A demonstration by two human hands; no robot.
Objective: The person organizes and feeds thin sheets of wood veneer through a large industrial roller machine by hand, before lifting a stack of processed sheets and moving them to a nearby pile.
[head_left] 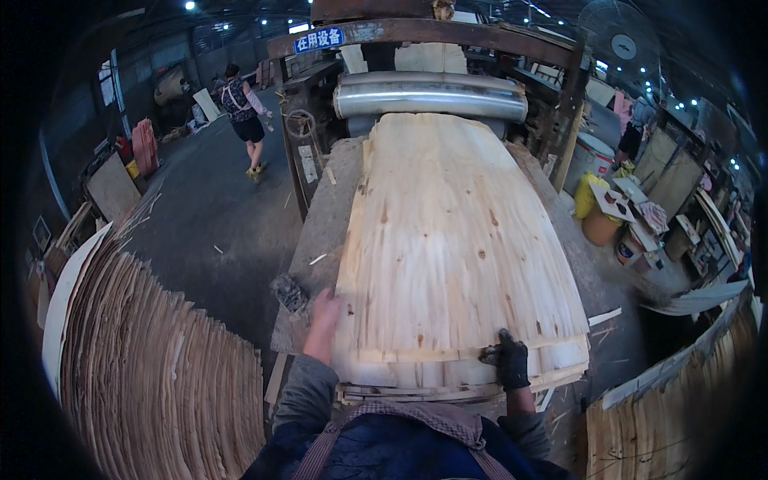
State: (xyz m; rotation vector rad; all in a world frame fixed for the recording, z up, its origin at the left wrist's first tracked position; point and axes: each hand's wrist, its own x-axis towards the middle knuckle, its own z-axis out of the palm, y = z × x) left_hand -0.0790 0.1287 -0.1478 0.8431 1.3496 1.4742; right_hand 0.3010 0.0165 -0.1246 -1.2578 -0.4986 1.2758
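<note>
A stack of pale wood veneer sheets (pixel 448 240) lies in front of me on a worn table and reaches away to a shiny metal roller (pixel 432 99). The top sheet has brown knots and streaks, and its near edge stops short of the sheets below. My left hand (pixel 322 314), bare, is at the stack's left edge; its fingers are blurred and partly hidden against the wood. My right hand (pixel 509 360), in a dark glove, rests on the top sheet's near edge toward the right, its fingers apart.
Tall stacks of veneer stand at my left (pixel 160 360) and right (pixel 672 408). A rusty machine frame (pixel 424 36) surrounds the roller. A dark lump (pixel 288 293) sits on the table's left edge. Another person (pixel 242 112) is on the floor at far left. Buckets (pixel 602 226) stand at right.
</note>
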